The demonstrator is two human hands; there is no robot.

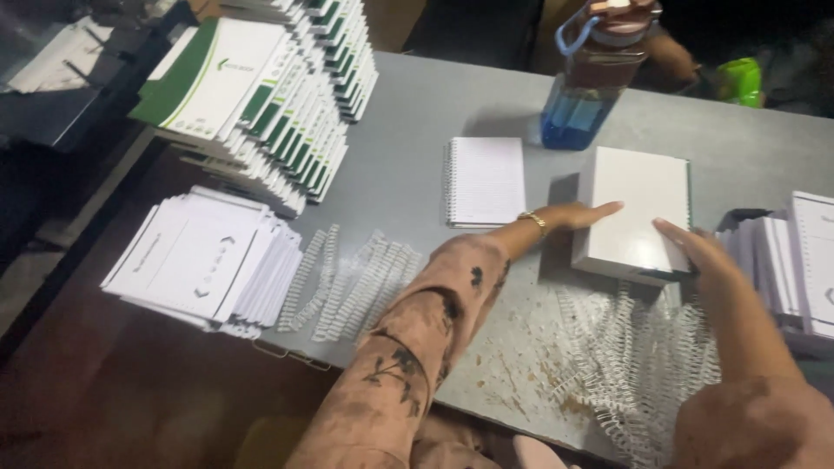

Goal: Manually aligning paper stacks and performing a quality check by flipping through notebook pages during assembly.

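Observation:
A thick white stack of spiral-bound notebooks (pixel 638 204) sits on the grey table (pixel 417 130). My left hand (pixel 578 215), with a gold bracelet at the wrist, presses flat against the stack's left side. On the near right corner of the same stack rests my right hand (pixel 695 247), fingers spread over its edge. Both hands clasp the stack between them. A single lined spiral notebook (pixel 485 181) lies just left of my left hand.
Loose white wire binding coils (pixel 638 356) lie below the stack, and more coils (pixel 352 282) lie to the left. Fanned white sheets (pixel 204 260), green-and-white covers (pixel 261 95), a blue water bottle (pixel 591 74), a green object (pixel 740 81) and further notebooks (pixel 795 260) surround the area.

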